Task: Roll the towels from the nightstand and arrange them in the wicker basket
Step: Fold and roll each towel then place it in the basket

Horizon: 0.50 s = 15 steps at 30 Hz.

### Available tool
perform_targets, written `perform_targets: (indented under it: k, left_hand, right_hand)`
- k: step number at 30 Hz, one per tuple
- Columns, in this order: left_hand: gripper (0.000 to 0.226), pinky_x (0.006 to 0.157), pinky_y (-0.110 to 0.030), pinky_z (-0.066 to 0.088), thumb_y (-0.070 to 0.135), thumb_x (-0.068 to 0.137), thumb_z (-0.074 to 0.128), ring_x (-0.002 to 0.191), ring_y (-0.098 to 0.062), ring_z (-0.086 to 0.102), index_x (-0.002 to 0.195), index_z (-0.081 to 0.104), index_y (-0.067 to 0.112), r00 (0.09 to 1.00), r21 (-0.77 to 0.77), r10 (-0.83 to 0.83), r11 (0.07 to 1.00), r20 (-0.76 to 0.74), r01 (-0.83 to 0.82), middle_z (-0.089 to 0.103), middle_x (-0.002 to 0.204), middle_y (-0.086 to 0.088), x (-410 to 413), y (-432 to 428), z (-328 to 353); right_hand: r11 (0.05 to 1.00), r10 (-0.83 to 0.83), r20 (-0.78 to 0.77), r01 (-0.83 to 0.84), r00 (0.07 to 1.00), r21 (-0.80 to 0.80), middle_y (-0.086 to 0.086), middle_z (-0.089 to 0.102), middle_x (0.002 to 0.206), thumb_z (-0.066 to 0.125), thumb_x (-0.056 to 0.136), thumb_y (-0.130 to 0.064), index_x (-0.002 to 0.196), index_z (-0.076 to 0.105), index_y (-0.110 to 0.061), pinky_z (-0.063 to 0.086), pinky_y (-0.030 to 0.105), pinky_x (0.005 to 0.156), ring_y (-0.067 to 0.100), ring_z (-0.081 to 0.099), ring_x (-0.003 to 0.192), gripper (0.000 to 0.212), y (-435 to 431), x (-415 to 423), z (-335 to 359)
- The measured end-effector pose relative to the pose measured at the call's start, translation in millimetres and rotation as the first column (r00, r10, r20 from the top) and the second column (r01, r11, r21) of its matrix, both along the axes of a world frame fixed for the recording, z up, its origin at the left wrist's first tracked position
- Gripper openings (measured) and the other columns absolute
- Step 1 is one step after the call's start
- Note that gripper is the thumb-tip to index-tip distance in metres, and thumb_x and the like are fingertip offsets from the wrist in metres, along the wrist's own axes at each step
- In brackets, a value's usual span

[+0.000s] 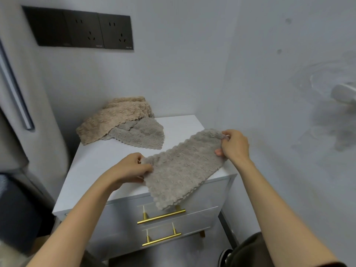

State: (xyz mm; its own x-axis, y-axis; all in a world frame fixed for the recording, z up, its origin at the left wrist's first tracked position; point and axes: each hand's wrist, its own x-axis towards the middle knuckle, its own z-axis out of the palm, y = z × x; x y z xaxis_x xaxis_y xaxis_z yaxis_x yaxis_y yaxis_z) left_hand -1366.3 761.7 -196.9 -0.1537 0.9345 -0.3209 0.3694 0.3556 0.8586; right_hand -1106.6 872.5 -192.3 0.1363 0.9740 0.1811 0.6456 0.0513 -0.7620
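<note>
Grey towel (183,166) is lying spread over the front right corner of the nightstand (92,170), left hand (133,168) and right hand (234,145) each pinching an end. Rolling isn't looking started; more towels (119,120) are waiting heaped at the back left corner, basket nowhere showing.

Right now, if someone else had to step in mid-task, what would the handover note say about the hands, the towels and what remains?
Left hand pinches the near end of the grey towel; right hand pinches its far end.
The towel lies stretched out on the nightstand, one corner hanging over the front above the top drawer handle.
A beige towel and a second grey towel lie loosely heaped at the back.
Done: no rolled towel in view. The wicker basket is out of view.
Left: roll all three towels and arrange them in the basket.
</note>
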Motion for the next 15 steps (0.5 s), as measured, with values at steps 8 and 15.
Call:
perform_targets:
  k: [8,15]
  left_hand:
    - [0.035,0.074,-0.036,0.06,0.002,0.088,0.061,0.078,-0.029,0.072,0.118,0.044,-0.005,0.937,-0.13,0.001,0.99,0.349,0.048,0.07,0.089,-0.026,38,6,-2]
    - [0.022,0.069,-0.034,0.06,0.009,0.093,0.059,0.084,-0.029,0.072,0.106,0.046,-0.003,0.849,-0.198,0.05,0.978,0.526,0.065,0.07,0.093,-0.027,66,16,-8]
  right_hand:
    - [0.984,0.158,-0.255,-0.13,0.954,0.125,0.006,0.061,0.123,0.041,0.094,0.0,0.124,0.058,-0.012,0.049,0.038,0.099,0.019,0.059,0.112,0.037,38,-39,6]
    - [0.911,0.413,-0.113,-0.41,0.904,0.046,0.002,0.011,0.159,0.033,0.088,0.013,0.145,0.036,-0.026,0.017,0.034,0.119,0.016,0.011,0.147,0.069,46,-52,-8]
